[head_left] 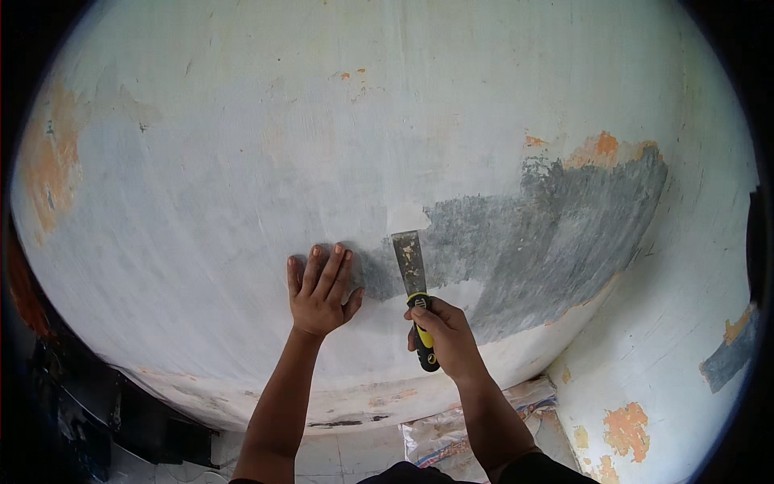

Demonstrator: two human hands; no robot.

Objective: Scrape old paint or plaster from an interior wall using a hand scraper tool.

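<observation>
My left hand [321, 298] lies flat on the pale wall [242, 161] with its fingers stretched upward. Just right of it, my right hand [442, 335] grips a putty knife [409, 262] by its black and yellow handle, the metal blade speckled with light residue and pointing up. The blade's tip is at the lower edge of a small bright white patch [407, 216], beside a broad rough grey area [564, 242] with ragged orange bits along its upper edge.
An adjoining wall [669, 339] at the right has peeled orange and grey patches. Dark objects [153, 423] stand along the lower left. Below the wall lie floor tiles [339, 456] and a crumpled sack or sheet [427, 440] that runs toward the corner.
</observation>
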